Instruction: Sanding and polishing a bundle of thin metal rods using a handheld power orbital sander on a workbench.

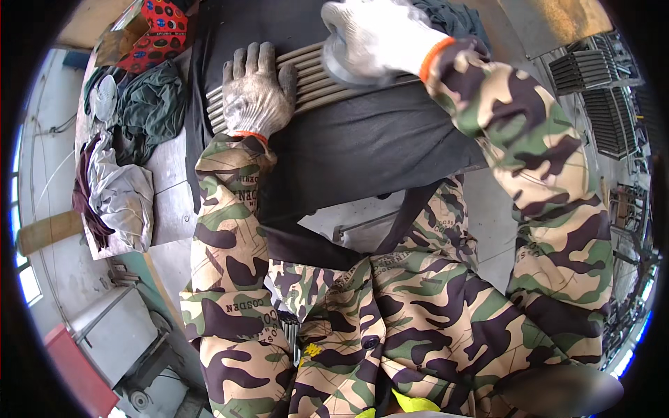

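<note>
A flat row of several parallel metal bars [309, 74] lies across a black cloth [355, 151] in front of me. My left hand [256, 89], in a soiled white knit glove, rests flat on the left part of the bars, its thumb spread to the right. My right hand [384, 39], gloved too, is curled over a round grey pad [337, 67] on the right part of the bars. Motion blur softens the pad, so its exact kind is unclear. The hand and pad hide much of the bars' right part.
To the left are a red patterned cardboard box [164, 34], a crumpled dark green cloth [151, 107] and a pale grey cloth [123, 204]. Stacked slatted metal racks [583, 70] stand at the right. A white machine cabinet [117, 329] is at the lower left.
</note>
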Demonstrator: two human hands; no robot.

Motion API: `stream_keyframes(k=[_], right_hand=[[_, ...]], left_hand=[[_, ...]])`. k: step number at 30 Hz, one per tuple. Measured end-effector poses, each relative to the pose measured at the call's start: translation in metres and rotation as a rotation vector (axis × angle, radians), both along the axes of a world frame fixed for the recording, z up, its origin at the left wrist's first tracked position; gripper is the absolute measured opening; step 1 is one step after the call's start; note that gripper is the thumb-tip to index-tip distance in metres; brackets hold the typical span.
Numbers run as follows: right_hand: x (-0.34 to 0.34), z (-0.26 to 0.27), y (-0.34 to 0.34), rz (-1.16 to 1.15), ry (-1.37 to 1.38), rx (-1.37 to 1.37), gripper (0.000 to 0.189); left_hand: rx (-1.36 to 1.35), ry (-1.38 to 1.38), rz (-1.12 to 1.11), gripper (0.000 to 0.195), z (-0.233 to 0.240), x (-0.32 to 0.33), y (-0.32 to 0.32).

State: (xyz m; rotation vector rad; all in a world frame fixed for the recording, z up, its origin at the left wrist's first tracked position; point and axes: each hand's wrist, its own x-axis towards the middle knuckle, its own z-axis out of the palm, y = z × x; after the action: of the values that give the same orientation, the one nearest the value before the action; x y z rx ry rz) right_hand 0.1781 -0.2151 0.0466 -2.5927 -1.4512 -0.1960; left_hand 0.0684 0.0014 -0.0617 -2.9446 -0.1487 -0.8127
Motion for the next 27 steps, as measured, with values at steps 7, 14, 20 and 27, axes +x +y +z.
stream_keyframes(k=[7,14,20,27], right_hand=[[0.016,0.003,-0.025,-0.092,0.028,0.026,0.03],[0.009,0.026,-0.017,-0.013,0.174,-0.101,0.026],[0.034,0.023,-0.001,-0.113,0.039,-0.015,0.033],[0.028,0.03,-0.033,-0.005,0.092,-0.004,0.025]], left_hand=[[-0.032,-0.012,-0.068,0.049,0.003,0.028,-0.021],[-0.063,0.086,-0.007,0.053,0.009,0.004,-0.01],[0.02,-0.038,-0.064,0.047,0.008,0.008,-0.007],[0.042,-0.053,-0.088,0.047,0.012,0.008,-0.018]])
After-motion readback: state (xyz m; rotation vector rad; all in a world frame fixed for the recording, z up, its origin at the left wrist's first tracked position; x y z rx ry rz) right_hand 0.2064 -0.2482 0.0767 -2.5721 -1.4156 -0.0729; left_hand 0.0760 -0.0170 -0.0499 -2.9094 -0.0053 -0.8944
